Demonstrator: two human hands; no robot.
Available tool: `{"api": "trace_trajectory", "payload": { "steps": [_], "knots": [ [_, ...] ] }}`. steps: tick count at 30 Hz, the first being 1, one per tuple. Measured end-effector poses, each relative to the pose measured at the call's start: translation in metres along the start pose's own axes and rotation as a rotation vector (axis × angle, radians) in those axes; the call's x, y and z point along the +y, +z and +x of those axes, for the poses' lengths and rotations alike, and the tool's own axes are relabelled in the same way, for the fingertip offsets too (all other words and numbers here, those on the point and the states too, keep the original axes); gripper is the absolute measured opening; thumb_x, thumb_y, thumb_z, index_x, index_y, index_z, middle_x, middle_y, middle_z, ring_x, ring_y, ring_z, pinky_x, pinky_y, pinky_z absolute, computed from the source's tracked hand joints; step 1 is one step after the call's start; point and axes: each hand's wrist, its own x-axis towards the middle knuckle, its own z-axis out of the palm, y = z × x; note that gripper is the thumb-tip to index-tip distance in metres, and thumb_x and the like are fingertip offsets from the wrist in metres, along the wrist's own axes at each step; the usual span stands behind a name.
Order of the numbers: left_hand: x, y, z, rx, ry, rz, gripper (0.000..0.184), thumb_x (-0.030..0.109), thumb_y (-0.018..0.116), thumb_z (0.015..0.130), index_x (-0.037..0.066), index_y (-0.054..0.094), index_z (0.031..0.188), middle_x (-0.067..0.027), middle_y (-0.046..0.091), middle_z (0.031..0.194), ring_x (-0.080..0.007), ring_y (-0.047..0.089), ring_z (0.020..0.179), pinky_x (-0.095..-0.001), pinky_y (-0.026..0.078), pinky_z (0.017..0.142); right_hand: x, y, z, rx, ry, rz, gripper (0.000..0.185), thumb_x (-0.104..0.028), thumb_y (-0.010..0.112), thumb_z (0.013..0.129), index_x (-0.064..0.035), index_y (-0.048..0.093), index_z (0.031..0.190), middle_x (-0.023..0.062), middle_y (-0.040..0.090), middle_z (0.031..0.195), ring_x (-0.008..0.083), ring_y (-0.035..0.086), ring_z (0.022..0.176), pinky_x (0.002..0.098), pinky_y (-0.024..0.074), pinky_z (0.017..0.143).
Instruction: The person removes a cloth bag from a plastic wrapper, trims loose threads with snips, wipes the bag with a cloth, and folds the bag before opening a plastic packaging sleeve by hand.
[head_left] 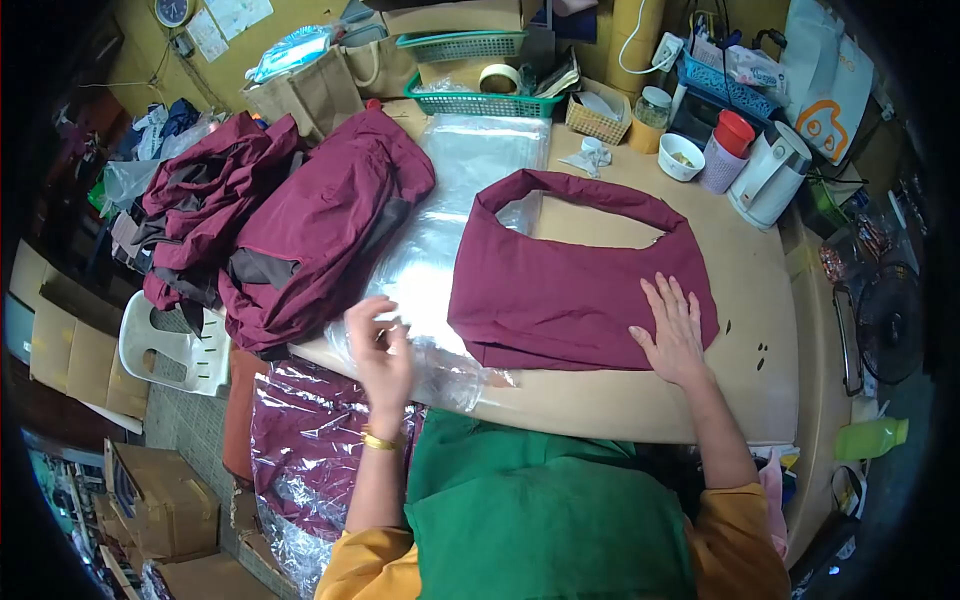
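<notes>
A maroon shoulder bag (570, 290) lies flat on the table (755, 400), its strap looped toward the back. My right hand (670, 325) rests on the bag's right part, fingers spread. Raised over the front edge of the clear plastic bags (480, 150), left of the maroon bag, is my left hand (383, 350). Its fingers are curled, and whether something thin is between them is too blurred to tell. A heap of maroon and dark grey bags (325, 210) lies to the left of the plastic.
Green baskets (485, 104) stand at the back. A white bowl (681, 158), a jar (651, 115), a lilac cup (720, 168) and a white kettle (772, 175) are back right. Plastic-wrapped maroon items (310, 430) sit below the table's front left, near a white chair (175, 345).
</notes>
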Motion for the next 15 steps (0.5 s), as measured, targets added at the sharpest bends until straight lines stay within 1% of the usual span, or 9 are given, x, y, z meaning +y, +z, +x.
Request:
{"api": "trace_trajectory", "payload": {
  "steps": [1, 2, 3, 4, 6, 7, 9, 13, 15],
  "knots": [
    [0.026, 0.013, -0.004, -0.141, 0.124, 0.086, 0.041, -0.001, 0.062, 0.081, 0.005, 0.056, 0.121, -0.0176, 0.055, 0.124, -0.0262, 0.056, 0.113, -0.0351, 0.048, 0.089, 0.0, -0.001, 0.001, 0.008, -0.003, -0.006, 0.072, -0.042, 0.057, 0.093, -0.0111, 0.029, 0.151, 0.0193, 0.025, 0.156, 0.0355, 0.02, 0.146, 0.0564, 0.0105, 0.117],
    [0.058, 0.028, -0.008, -0.313, 0.238, 0.144, 0.054, 0.009, 0.071, 0.078, 0.007, 0.055, 0.13, -0.0172, 0.049, 0.139, -0.0357, 0.045, 0.131, -0.0463, 0.038, 0.105, -0.001, -0.001, -0.001, 0.01, 0.004, -0.013, 0.072, -0.042, 0.057, 0.093, -0.0111, 0.029, 0.151, 0.0193, 0.025, 0.156, 0.0355, 0.02, 0.146, 0.0564, 0.0105, 0.117],
    [0.074, 0.042, -0.01, -0.576, 0.356, 0.321, 0.058, 0.014, 0.073, 0.079, 0.009, 0.054, 0.134, -0.0152, 0.047, 0.143, -0.0352, 0.039, 0.137, -0.0534, 0.027, 0.113, -0.001, -0.002, -0.001, 0.007, 0.0, -0.003, 0.072, -0.042, 0.057, 0.093, -0.0111, 0.029, 0.151, 0.0194, 0.025, 0.156, 0.0356, 0.02, 0.146, 0.0562, 0.0107, 0.117],
    [0.082, 0.055, -0.018, -0.629, 0.436, 0.37, 0.052, 0.009, 0.073, 0.076, 0.009, 0.06, 0.126, -0.013, 0.058, 0.132, -0.0322, 0.048, 0.132, -0.0559, 0.023, 0.115, 0.0, -0.003, -0.003, 0.004, -0.003, 0.005, 0.072, -0.042, 0.056, 0.093, -0.0111, 0.028, 0.151, 0.0196, 0.024, 0.156, 0.0356, 0.02, 0.146, 0.0561, 0.0109, 0.117],
    [0.011, 0.049, -0.034, -0.686, 0.321, 0.327, 0.038, 0.002, 0.069, 0.072, 0.01, 0.066, 0.109, -0.0096, 0.068, 0.112, -0.0302, 0.06, 0.117, -0.0548, 0.027, 0.113, 0.001, -0.007, -0.01, -0.011, 0.018, -0.009, 0.073, -0.044, 0.056, 0.093, -0.0109, 0.028, 0.152, 0.0198, 0.024, 0.157, 0.0359, 0.02, 0.146, 0.056, 0.0107, 0.117],
    [-0.005, 0.043, -0.029, -0.51, 0.37, 0.344, 0.027, -0.002, 0.067, 0.065, 0.011, 0.067, 0.09, -0.0071, 0.067, 0.087, -0.0291, 0.066, 0.09, -0.0522, 0.037, 0.104, 0.0, -0.007, -0.015, -0.012, 0.017, -0.001, 0.074, -0.046, 0.056, 0.093, -0.0109, 0.027, 0.152, 0.0205, 0.024, 0.156, 0.0366, 0.02, 0.146, 0.0566, 0.0105, 0.117],
    [-0.003, 0.023, -0.019, -0.391, 0.423, 0.419, 0.017, 0.002, 0.07, 0.058, 0.011, 0.062, 0.07, -0.0075, 0.05, 0.07, -0.0282, 0.054, 0.071, -0.0443, 0.041, 0.078, -0.004, -0.005, -0.023, -0.002, 0.015, 0.018, 0.077, -0.049, 0.056, 0.092, -0.0116, 0.027, 0.152, 0.0227, 0.024, 0.156, 0.0393, 0.019, 0.145, 0.0587, 0.0103, 0.116],
    [0.01, -0.014, -0.002, -0.052, 0.262, 0.678, 0.014, -0.007, 0.063, 0.061, 0.005, 0.059, 0.068, -0.0128, 0.055, 0.084, -0.0311, 0.054, 0.08, -0.0446, 0.039, 0.069, -0.01, -0.002, -0.026, 0.007, 0.036, -0.013, 0.077, -0.051, 0.055, 0.092, -0.0131, 0.027, 0.153, 0.0237, 0.023, 0.155, 0.0411, 0.019, 0.145, 0.0608, 0.0109, 0.115],
    [0.041, -0.004, 0.004, -0.115, 0.237, 0.586, 0.031, -0.012, 0.059, 0.068, 0.005, 0.065, 0.094, -0.0175, 0.057, 0.116, -0.0356, 0.054, 0.11, -0.0441, 0.043, 0.089, -0.018, -0.001, -0.025, 0.005, 0.041, -0.019, 0.078, -0.051, 0.055, 0.091, -0.0132, 0.027, 0.153, 0.0238, 0.023, 0.155, 0.0412, 0.019, 0.145, 0.0608, 0.0111, 0.115]
  ]
}}
